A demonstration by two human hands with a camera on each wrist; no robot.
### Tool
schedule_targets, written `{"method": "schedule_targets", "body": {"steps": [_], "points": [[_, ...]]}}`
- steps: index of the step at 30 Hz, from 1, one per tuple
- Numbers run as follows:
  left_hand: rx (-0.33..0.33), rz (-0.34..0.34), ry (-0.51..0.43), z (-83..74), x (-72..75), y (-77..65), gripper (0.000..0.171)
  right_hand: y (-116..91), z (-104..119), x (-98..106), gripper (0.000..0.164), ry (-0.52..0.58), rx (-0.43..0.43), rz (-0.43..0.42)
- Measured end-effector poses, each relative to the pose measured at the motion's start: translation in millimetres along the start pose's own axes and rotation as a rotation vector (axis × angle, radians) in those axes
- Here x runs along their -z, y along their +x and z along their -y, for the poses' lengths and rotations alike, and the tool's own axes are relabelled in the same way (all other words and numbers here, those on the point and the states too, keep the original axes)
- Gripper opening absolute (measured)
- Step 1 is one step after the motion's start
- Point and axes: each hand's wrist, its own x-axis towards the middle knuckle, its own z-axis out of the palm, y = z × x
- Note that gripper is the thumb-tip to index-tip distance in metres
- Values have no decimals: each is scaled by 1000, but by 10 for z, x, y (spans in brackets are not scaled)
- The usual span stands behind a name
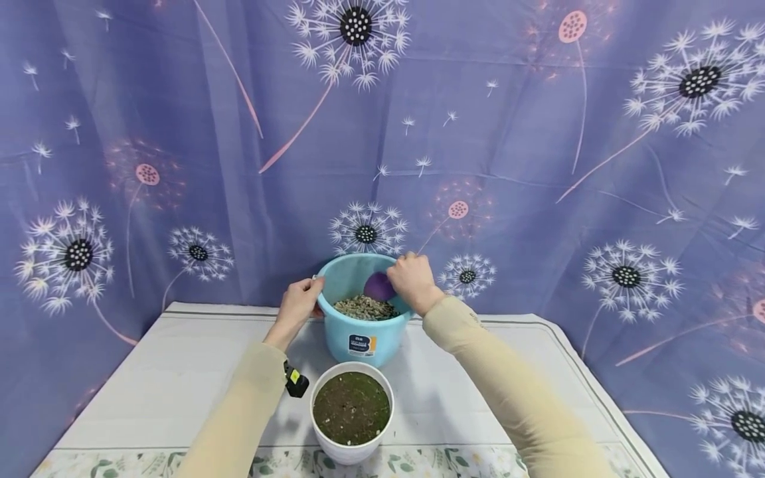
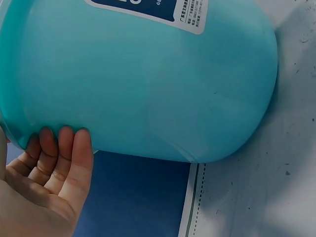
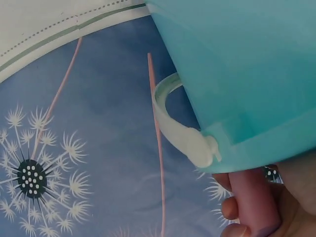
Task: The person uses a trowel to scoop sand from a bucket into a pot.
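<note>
Sleeves (image 1: 510,375) of pale cream lie nearest the camera, reaching in from both lower corners, and between them a white pot (image 1: 348,454) stands on the near part of the tabletop (image 1: 460,398). Dark soil (image 1: 352,406) lies inside the pot below its rim, tinged green in places and flecked with small pale bits. Just beyond the pot stands a light blue bucket (image 1: 356,328), a dark label (image 1: 362,344) on its near side. From this angle the pot's rim overlaps the bucket's base, so whether they touch cannot be told.

At the bucket's left edge the left hand (image 1: 295,304) grips the rim, thumb on top; the left wrist view shows four fingers side by side with their tips against the outer wall. A small black device (image 1: 295,381) with a yellow patch sits at that wrist. Over the right edge, the right hand (image 1: 414,277) holds a purple scoop (image 1: 379,287), its fingers wrapped round the pinkish handle (image 3: 254,200). The scoop's bowl is inside the bucket, by the far right part of the tan and grey grit (image 1: 364,308); how much it carries is hidden. A white bail (image 3: 180,129) loops out from the bucket's side. Behind everything hangs a violet-blue curtain (image 1: 239,186) printed with dandelions.
</note>
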Motion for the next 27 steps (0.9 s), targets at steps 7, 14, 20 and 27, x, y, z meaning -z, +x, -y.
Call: {"method": "schedule_targets", "body": {"steps": [7,14,20,27], "points": [[0,3,-12,-1,-39,-34,46,-113,-127,76,12,39,94,43],[-14,-13,-14,14,-7,-14,44,-110,-256,251,25,273,136,233],[-15,-21,-21,3,-3,4,43,-69,-162,323,27,346,171,302],[-19,-15,-21,6,-17,6,45,-112,-232,327,24,536,202,424]]}}
